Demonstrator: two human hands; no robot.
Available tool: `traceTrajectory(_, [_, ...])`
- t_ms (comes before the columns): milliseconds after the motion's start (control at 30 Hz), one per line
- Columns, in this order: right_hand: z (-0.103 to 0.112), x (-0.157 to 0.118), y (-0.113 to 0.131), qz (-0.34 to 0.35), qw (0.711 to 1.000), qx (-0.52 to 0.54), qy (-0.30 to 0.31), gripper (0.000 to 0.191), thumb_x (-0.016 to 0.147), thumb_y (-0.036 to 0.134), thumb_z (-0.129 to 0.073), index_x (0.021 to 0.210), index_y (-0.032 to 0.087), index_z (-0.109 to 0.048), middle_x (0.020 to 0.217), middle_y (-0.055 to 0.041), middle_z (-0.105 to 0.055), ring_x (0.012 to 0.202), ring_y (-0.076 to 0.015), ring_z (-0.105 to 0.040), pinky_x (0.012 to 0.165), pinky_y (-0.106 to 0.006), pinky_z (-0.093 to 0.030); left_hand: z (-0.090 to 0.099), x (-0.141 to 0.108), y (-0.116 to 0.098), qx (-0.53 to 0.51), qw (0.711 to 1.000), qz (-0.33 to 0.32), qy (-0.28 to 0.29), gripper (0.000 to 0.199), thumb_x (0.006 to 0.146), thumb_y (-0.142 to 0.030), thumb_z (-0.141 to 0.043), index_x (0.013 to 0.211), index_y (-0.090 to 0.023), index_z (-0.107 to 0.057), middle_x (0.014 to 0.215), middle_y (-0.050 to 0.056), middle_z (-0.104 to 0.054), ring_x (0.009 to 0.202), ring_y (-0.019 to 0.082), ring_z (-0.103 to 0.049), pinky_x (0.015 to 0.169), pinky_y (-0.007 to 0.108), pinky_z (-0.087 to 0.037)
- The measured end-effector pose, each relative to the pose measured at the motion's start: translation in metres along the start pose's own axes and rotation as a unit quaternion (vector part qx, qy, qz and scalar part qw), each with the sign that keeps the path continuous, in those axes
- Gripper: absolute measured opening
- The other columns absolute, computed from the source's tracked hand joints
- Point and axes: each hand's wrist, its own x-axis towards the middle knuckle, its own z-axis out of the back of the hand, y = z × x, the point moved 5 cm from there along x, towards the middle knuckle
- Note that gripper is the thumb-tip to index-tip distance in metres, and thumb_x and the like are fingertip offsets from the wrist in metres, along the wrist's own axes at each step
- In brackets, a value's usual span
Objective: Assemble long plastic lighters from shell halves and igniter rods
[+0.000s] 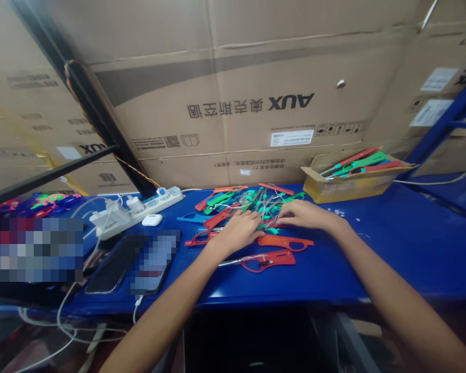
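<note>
A loose pile of lighter parts [262,199] lies on the blue table, with teal pieces, thin wires and metal rods tangled together. My left hand [241,233] reaches into the near side of this pile, fingers curled down among the small parts; what they hold is hidden. From the right, my right hand [305,213] comes in with its fingers pinched at the pile, on something too small to make out. In front of the hands lie an orange lighter casing [283,242] and a red long-necked lighter [274,260] with its metal tube. A blue casing [194,217] is left of the pile.
At the back right stands an open yellow box [347,189] full of colored lighters. To the left are a white power strip [140,210] with chargers, a white earbud case [152,220] and two phones, one dark [116,264]. Large cardboard [236,77] forms the back wall.
</note>
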Motion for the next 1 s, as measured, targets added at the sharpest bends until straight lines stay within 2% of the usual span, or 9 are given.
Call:
traceTrajectory(200, [0.002,0.0,0.005,0.034,0.999,0.01,-0.017,0.03,0.101,0.043,-0.061,0.098,0.022,-0.082,0.093,-0.0066,-0.078,0.083,-0.0208,-0.07,0.074,-0.03,-0.049,0.009,-0.001,-0.003,-0.04,0.999,-0.006,-0.031,0.013,0.098,-0.02,-0.069,0.107,-0.019,-0.061,0.111,0.006,-0.071,0.105,0.026,-0.066,0.095,0.04,-0.046])
traceTrajectory(300, [0.0,0.003,0.016,0.071,0.997,0.036,-0.02,0.034,0.096,0.051,-0.067,0.109,0.022,-0.079,0.104,-0.0065,-0.076,0.093,-0.0215,-0.069,0.082,-0.031,-0.05,0.016,0.0,-0.002,-0.061,0.996,0.002,-0.065,0.014,0.097,-0.023,-0.072,0.106,-0.02,-0.061,0.108,0.003,-0.072,0.104,0.023,-0.068,0.097,0.038,-0.045])
traceTrajectory(467, [0.001,0.007,0.03,0.135,0.982,0.086,-0.102,0.046,0.094,0.058,-0.067,0.117,0.02,-0.076,0.1,-0.0085,-0.072,0.09,-0.023,-0.066,0.082,-0.035,-0.051,0.025,0.0,0.007,-0.073,0.991,0.035,-0.11,0.02,0.094,-0.02,-0.075,0.106,-0.019,-0.059,0.092,0.0,-0.073,0.087,0.02,-0.07,0.082,0.031,-0.05])
traceTrajectory(533, [0.0,0.006,0.033,0.137,0.98,0.09,-0.116,0.044,0.095,0.057,-0.066,0.115,0.02,-0.076,0.096,-0.0074,-0.071,0.086,-0.0219,-0.065,0.079,-0.034,-0.051,0.028,-0.003,0.009,-0.06,0.989,0.048,-0.123,0.019,0.094,-0.023,-0.075,0.104,-0.018,-0.06,0.091,0.001,-0.074,0.085,0.021,-0.07,0.082,0.033,-0.05])
traceTrajectory(667, [-0.005,0.005,0.049,0.142,0.978,0.084,-0.127,0.033,0.099,0.049,-0.063,0.109,0.02,-0.076,0.098,-0.0064,-0.072,0.087,-0.0206,-0.066,0.081,-0.034,-0.05,0.031,-0.017,-0.003,-0.018,0.988,0.058,-0.142,0.012,0.097,-0.025,-0.071,0.101,-0.017,-0.063,0.099,0.008,-0.074,0.099,0.027,-0.069,0.098,0.045,-0.045])
traceTrajectory(767, [-0.008,0.005,0.068,0.159,0.976,0.086,-0.119,0.024,0.102,0.039,-0.061,0.104,0.019,-0.074,0.098,-0.0059,-0.072,0.087,-0.0189,-0.066,0.081,-0.033,-0.05,0.033,-0.043,-0.017,-0.004,0.99,0.043,-0.133,0.027,0.094,-0.03,-0.076,0.113,-0.017,-0.064,0.109,0.009,-0.074,0.11,0.03,-0.066,0.1,0.047,-0.045])
traceTrajectory(833, [-0.01,0.001,0.078,0.165,0.978,0.072,-0.104,0.02,0.102,0.036,-0.061,0.099,0.019,-0.073,0.097,-0.005,-0.072,0.086,-0.0178,-0.066,0.079,-0.031,-0.05,0.038,-0.07,-0.018,-0.004,0.992,0.021,-0.122,0.042,0.093,-0.038,-0.076,0.129,-0.02,-0.06,0.127,0.008,-0.07,0.12,0.029,-0.062,0.101,0.044,-0.047])
traceTrajectory(933, [-0.011,-0.015,0.083,0.127,0.985,0.02,-0.116,0.018,0.102,0.034,-0.061,0.1,0.021,-0.072,0.1,-0.0041,-0.071,0.087,-0.0179,-0.068,0.078,-0.031,-0.051,0.053,-0.124,0.013,0.037,0.981,0.109,-0.153,0.048,0.103,-0.052,-0.057,0.139,-0.02,-0.056,0.144,0.012,-0.059,0.131,0.03,-0.055,0.108,0.048,-0.046])
traceTrajectory(1000, [-0.012,-0.035,0.082,0.096,0.981,0.0,-0.166,0.02,0.104,0.034,-0.057,0.104,0.022,-0.072,0.105,-0.0045,-0.071,0.089,-0.018,-0.07,0.078,-0.031,-0.053,0.059,-0.163,0.042,0.125,0.958,0.197,-0.167,0.053,0.107,-0.057,-0.042,0.134,-0.016,-0.062,0.146,0.018,-0.057,0.132,0.038,-0.053,0.103,0.055,-0.048])
